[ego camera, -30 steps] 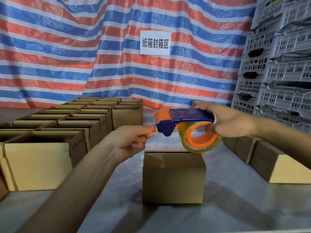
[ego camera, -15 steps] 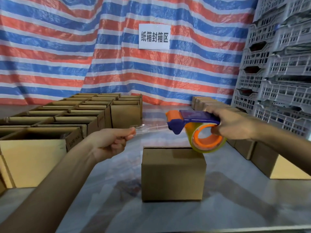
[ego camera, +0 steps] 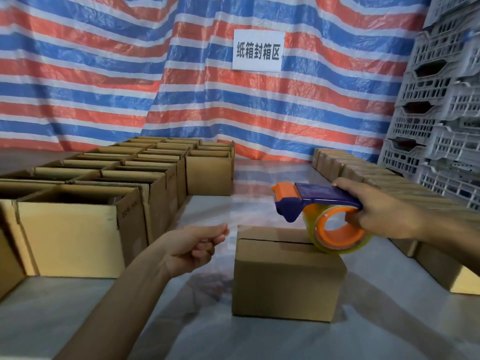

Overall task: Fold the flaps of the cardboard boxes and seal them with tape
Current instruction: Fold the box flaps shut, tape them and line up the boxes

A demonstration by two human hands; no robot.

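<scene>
The left hand (ego camera: 193, 249) is bare; the right hand (ego camera: 381, 216) is bare too; the left forearm (ego camera: 124, 302) is uncovered to the frame's edge; the right forearm (ego camera: 449, 231) likewise.

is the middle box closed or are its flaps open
Closed. The middle box has its top flaps folded flat, meeting at a dark seam, and no flap stands up. Whether it is sealed: cannot tell.

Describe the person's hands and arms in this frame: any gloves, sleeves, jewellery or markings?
The left hand and the right hand are both bare: no gloves, rings, watch or wristband show. Neither forearm has a sleeve on it as far as the frame edge. No tattoos or other markings can be seen.
</scene>
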